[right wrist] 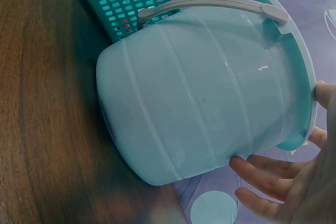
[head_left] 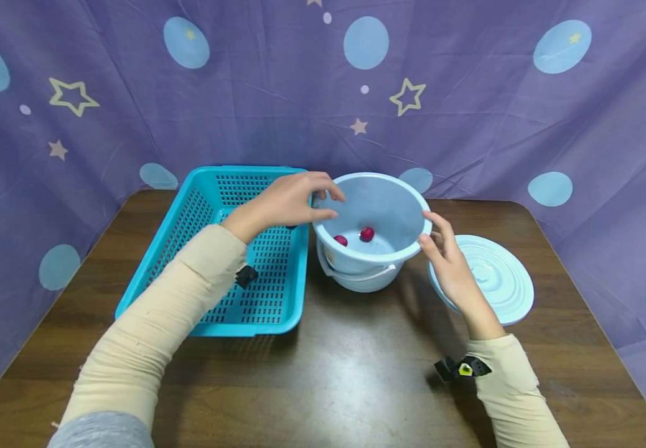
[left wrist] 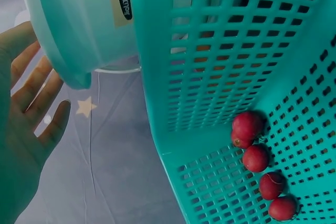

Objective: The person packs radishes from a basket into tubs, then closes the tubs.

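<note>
two hands (head_left: 292,198) (head_left: 449,261): left released, right gripping one bucket (head_left: 381,199); two radishes (head_left: 366,234) inside, five in one basket (head_left: 299,283).

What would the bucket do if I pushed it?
The bucket would probably slide easily: it looks like light plastic, with only two small red things visible inside. A high shove might tip it, as its base is narrower than its rim. The red things look round, so they'd likely roll.
</note>
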The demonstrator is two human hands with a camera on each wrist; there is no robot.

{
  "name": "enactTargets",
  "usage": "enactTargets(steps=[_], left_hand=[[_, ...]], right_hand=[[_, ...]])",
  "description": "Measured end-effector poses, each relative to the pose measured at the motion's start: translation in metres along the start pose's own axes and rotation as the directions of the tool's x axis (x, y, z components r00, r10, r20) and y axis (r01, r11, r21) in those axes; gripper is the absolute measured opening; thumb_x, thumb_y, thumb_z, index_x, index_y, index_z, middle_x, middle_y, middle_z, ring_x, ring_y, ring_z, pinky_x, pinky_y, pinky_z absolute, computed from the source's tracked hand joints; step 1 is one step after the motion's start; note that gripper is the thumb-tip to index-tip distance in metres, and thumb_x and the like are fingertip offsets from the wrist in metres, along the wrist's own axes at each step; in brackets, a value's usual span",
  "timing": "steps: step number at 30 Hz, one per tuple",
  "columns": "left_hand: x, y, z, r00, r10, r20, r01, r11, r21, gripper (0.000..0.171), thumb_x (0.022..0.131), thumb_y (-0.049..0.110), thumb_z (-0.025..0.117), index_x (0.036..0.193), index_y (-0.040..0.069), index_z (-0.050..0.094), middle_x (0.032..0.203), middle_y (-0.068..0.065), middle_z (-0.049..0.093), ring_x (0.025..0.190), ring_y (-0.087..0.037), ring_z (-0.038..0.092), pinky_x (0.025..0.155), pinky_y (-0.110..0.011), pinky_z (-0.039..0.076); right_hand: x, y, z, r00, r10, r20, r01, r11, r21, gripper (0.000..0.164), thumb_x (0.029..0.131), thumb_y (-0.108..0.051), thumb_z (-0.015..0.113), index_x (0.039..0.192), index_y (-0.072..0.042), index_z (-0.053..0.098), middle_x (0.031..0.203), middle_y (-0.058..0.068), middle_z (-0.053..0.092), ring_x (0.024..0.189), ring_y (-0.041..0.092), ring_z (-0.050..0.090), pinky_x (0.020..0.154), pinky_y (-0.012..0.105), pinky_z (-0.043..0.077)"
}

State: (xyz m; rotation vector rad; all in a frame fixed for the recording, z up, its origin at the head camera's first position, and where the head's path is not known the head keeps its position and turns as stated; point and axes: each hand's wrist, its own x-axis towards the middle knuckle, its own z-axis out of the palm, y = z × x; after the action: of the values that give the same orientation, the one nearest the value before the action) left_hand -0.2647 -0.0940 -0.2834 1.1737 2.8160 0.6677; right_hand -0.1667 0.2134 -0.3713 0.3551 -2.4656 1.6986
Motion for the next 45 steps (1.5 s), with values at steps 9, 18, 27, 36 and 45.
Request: enactTargets(steps=[9, 18, 27, 36, 45], left_hand=[[-0.006, -0.016, -0.009, 0.995, -0.094, -0.042, 0.093, 0.995, -0.034, 0.027, 0.092, 0.035, 0.072, 0.117, 0.025, 0.072, 0.114, 0.005, 0.064, 0.100, -0.014, 0.054, 0.084, -0.036, 0.047], [-0.018, -0.045, -0.011, 0.972, -0.220, -0.079, 0.214, 0.974, -0.078, 0.025, 0.096, 0.030, 0.068, 0.118, 0.020, 0.069, 0.117, 0.000, 0.063, 0.108, -0.021, 0.055, 0.091, -0.042, 0.045], [-0.030, -0.078, -0.006, 0.935, -0.346, -0.075, 0.329, 0.927, -0.177, 0.029, 0.096, 0.029, 0.067, 0.121, 0.014, 0.068, 0.120, -0.004, 0.062, 0.109, -0.023, 0.054, 0.092, -0.047, 0.044], [-0.044, -0.110, 0.002, 0.899, -0.433, -0.067, 0.402, 0.876, -0.267, 0.034, 0.099, 0.029, 0.063, 0.128, 0.011, 0.065, 0.129, -0.007, 0.060, 0.116, -0.026, 0.053, 0.096, -0.050, 0.043], [-0.057, -0.132, 0.009, 0.848, -0.530, -0.017, 0.494, 0.801, -0.338, 0.036, 0.099, 0.024, 0.063, 0.131, 0.008, 0.061, 0.131, -0.013, 0.057, 0.115, -0.031, 0.053, 0.094, -0.053, 0.044]], right_hand=[[-0.001, -0.002, 0.000, 1.000, 0.009, 0.001, -0.009, 1.000, -0.007, 0.050, 0.107, -0.029, 0.044, 0.154, -0.024, 0.028, 0.139, 0.029, 0.046, 0.130, 0.037, 0.046, 0.107, 0.057, 0.031], [0.000, -0.002, 0.000, 1.000, 0.002, -0.003, -0.002, 1.000, 0.000, 0.050, 0.107, -0.028, 0.045, 0.154, -0.023, 0.029, 0.139, 0.029, 0.047, 0.129, 0.036, 0.046, 0.107, 0.057, 0.031], [0.000, -0.002, 0.000, 1.000, 0.010, 0.000, -0.010, 1.000, -0.004, 0.051, 0.107, -0.029, 0.044, 0.154, -0.024, 0.028, 0.139, 0.029, 0.047, 0.129, 0.037, 0.046, 0.107, 0.057, 0.031], [0.000, -0.001, 0.000, 1.000, 0.006, -0.003, -0.006, 1.000, -0.004, 0.050, 0.107, -0.029, 0.044, 0.154, -0.024, 0.029, 0.139, 0.029, 0.047, 0.129, 0.037, 0.047, 0.107, 0.057, 0.031], [0.000, -0.001, 0.000, 1.000, 0.010, -0.003, -0.010, 1.000, -0.004, 0.051, 0.107, -0.029, 0.045, 0.154, -0.025, 0.029, 0.139, 0.029, 0.047, 0.129, 0.037, 0.046, 0.107, 0.057, 0.031]])
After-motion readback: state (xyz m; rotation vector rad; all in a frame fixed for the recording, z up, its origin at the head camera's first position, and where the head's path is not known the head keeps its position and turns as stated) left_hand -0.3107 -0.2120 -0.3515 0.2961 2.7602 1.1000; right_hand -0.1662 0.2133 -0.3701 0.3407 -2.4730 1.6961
